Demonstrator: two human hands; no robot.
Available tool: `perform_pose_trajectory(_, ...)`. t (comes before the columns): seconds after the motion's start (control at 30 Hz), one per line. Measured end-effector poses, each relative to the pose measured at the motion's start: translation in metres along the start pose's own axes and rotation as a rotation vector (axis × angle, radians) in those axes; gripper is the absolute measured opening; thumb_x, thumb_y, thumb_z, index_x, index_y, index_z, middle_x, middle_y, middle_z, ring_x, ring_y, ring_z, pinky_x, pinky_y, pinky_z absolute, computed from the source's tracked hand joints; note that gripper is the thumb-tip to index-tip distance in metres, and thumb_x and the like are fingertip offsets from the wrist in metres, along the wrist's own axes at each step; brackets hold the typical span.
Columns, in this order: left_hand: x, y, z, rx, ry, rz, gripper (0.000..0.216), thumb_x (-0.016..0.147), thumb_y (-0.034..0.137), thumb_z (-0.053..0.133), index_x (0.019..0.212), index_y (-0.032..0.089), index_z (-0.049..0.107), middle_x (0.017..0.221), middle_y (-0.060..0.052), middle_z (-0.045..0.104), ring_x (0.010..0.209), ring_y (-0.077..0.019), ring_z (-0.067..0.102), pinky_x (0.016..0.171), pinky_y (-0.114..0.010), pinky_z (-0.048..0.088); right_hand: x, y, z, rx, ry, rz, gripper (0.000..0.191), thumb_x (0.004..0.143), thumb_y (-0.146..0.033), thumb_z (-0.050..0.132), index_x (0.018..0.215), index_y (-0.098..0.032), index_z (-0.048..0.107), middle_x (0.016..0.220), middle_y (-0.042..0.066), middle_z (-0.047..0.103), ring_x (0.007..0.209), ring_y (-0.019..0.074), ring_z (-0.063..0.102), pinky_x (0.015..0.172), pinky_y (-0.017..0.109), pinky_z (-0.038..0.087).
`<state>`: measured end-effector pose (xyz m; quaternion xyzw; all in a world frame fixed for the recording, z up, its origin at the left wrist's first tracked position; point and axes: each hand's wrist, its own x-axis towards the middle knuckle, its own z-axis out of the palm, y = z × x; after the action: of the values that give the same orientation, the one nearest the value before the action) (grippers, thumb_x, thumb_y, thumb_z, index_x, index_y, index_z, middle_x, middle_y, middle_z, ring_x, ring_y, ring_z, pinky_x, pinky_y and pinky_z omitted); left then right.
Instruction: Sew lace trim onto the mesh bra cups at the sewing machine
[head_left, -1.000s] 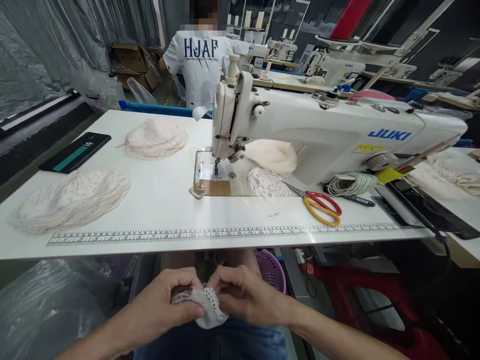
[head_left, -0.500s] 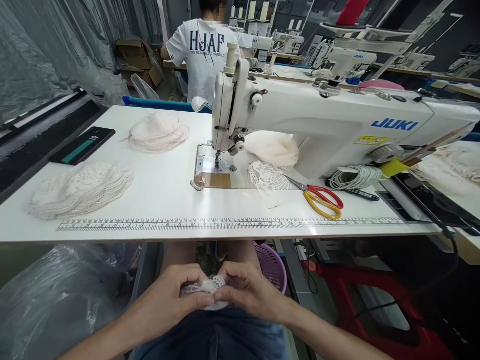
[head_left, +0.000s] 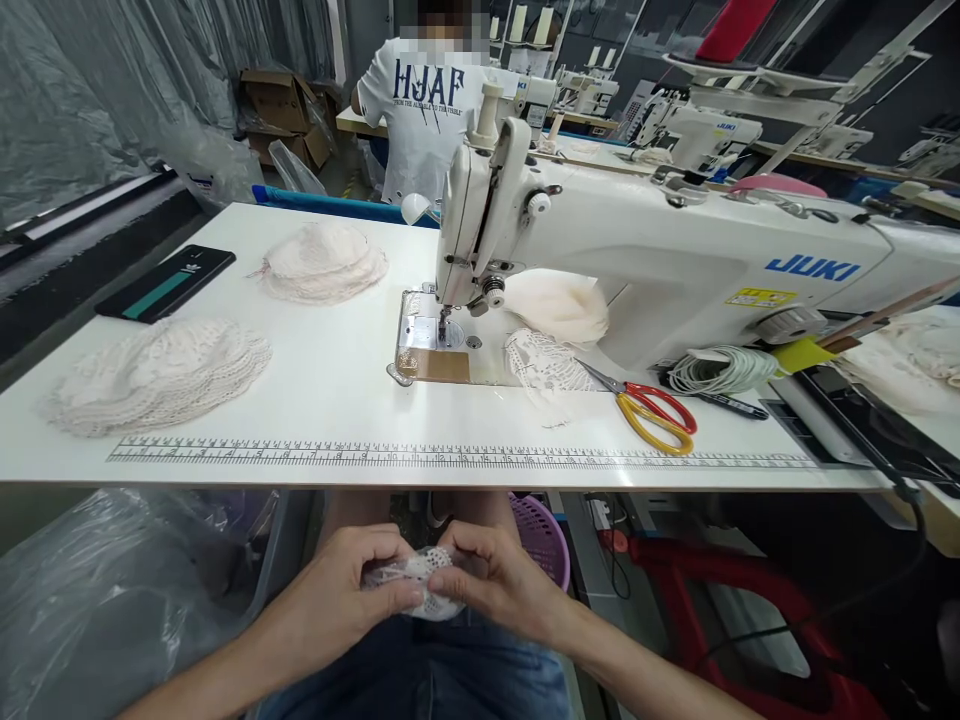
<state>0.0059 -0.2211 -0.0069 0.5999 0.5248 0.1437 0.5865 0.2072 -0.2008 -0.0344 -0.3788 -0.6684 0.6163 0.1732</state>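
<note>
Over my lap, below the table edge, my left hand (head_left: 341,585) and my right hand (head_left: 499,580) both pinch a small white lace piece (head_left: 420,580) between thumbs and fingers. The lace is crumpled and partly hidden by my fingers. On the white table (head_left: 337,400) above stands a white JUKI sewing machine (head_left: 660,260), its needle area (head_left: 442,330) straight ahead of my hands. Another lace piece (head_left: 544,365) lies beside the needle plate, with a cream fabric piece (head_left: 559,305) behind it under the machine arm.
Two stacks of lace pieces (head_left: 157,375) (head_left: 322,262) lie on the left of the table, near a black phone (head_left: 165,283). Red-and-yellow scissors (head_left: 652,408) and a coiled white cord (head_left: 720,370) lie right of the needle. A person in a white T-shirt (head_left: 427,110) works behind. A plastic bag (head_left: 112,600) sits at my left knee, a purple basket (head_left: 540,535) under the table.
My fingers have worked the lace piece into a tighter bundle, with less of it hanging below my hands. The view has shifted slightly; nothing on the table has moved.
</note>
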Motion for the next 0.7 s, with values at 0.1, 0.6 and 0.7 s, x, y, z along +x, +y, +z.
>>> perform_pose_trajectory(0.1, 0.001, -0.002, -0.001, -0.005, 0.005, 0.0, 0.02, 0.078, 0.033, 0.059, 0.068, 0.015, 0.06, 0.067, 0.005, 0.046, 0.065, -0.013, 0.045, 0.058, -0.022, 0.031, 0.001, 0.0, 0.0, -0.027, 0.016, 0.002, 0.034, 0.082, -0.046, 0.059, 0.074, -0.013, 0.055, 0.061, -0.005, 0.041, 0.058, 0.0073, 0.035, 0.05, 0.019, 0.026)
perform_pose_trajectory(0.6, -0.009, 0.014, -0.015, 0.095, 0.033, 0.022, 0.036, 0.087, 0.044, 0.046, 0.068, 0.019, 0.063, 0.068, 0.002, 0.054, 0.065, -0.0138, 0.05, 0.058, -0.023, 0.033, 0.007, -0.026, -0.005, -0.071, -0.056, -0.027, 0.031, 0.085, -0.043, 0.056, 0.076, -0.014, 0.06, 0.061, -0.003, 0.046, 0.056, 0.0071, 0.038, 0.049, 0.019, 0.026)
perform_pose_trajectory(0.7, -0.015, 0.032, -0.038, 0.182, 0.088, 0.027, 0.036, 0.087, 0.046, 0.045, 0.068, 0.021, 0.062, 0.067, 0.003, 0.055, 0.064, -0.0143, 0.051, 0.058, -0.022, 0.034, 0.015, -0.048, -0.01, -0.089, -0.039, -0.083, 0.032, 0.086, -0.041, 0.053, 0.069, -0.014, 0.053, 0.055, -0.005, 0.04, 0.051, 0.0055, 0.033, 0.045, 0.019, 0.022)
